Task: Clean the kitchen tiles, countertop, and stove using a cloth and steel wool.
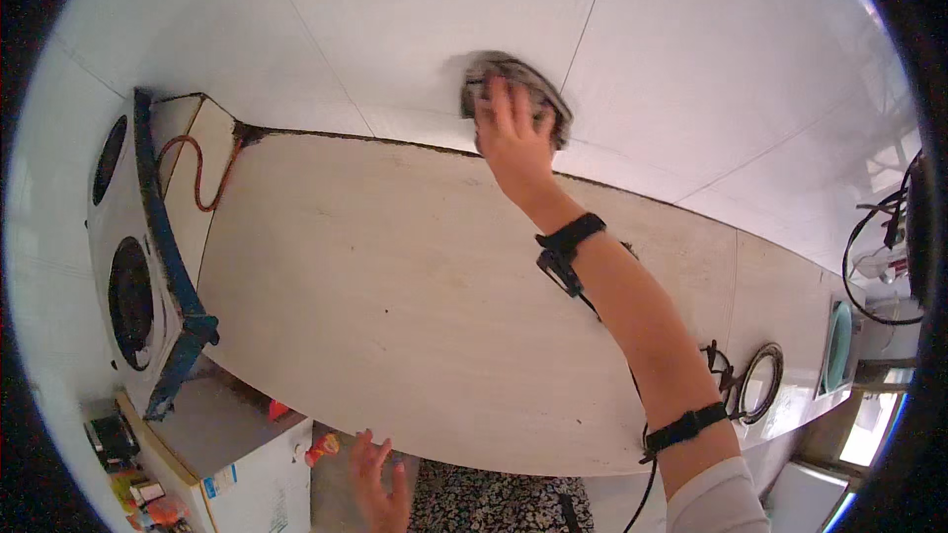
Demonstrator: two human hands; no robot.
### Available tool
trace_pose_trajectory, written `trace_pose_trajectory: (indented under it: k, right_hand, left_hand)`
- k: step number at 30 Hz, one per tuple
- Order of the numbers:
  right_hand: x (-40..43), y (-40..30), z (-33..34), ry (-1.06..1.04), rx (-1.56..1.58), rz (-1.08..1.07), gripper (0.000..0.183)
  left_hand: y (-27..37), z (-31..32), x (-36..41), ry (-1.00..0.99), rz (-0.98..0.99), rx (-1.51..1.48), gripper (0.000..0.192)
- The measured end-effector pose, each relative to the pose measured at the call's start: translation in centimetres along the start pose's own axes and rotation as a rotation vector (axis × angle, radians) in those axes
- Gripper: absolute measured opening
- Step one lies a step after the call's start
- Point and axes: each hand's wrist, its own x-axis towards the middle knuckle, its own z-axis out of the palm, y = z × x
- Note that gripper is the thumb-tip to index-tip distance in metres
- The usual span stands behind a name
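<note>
My right hand [512, 126] presses a grey cloth [548, 92] flat against the white wall panel [444, 0], just above the back edge of the pale countertop [415, 274]. Its fingers are spread over the cloth and slightly blurred. Black straps with a small device and a cable circle the right wrist and forearm. My left hand [381, 485] is low in the view, in front of the counter's front edge, with its fingers apart and nothing in them.
At the left stands a gas stove [167, 296] with two dark burners; an orange hose [198, 178] curves beside it. On the right lie a round metal ring [761, 383] and a sink with a green basin [838, 346]. A white cabinet [259, 481] stands at lower left.
</note>
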Motion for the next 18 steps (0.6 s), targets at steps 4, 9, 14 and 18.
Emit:
trace_pose_trajectory:
  k: [4,9,14,18]
  right_hand:
    - [0.2,0.3,-0.1,-0.093,-0.178,-0.48,0.041]
    - [-4.4,8.4,-0.8,-0.003,-0.184,-0.358,0.044]
    - [-1.1,13.7,-9.0,0.071,-0.054,-0.133,0.043]
    - [7.6,9.1,-12.3,0.275,0.09,0.031,0.061]
  left_hand:
    - [-0.8,-2.6,1.5,-0.094,0.001,0.113,0.035]
    - [-0.5,-3.6,2.8,-0.108,0.027,0.144,0.034]
    - [-0.5,-2.7,2.9,-0.094,0.118,-0.072,0.032]
    - [-0.4,-3.6,3.5,-0.067,0.169,-0.063,0.032]
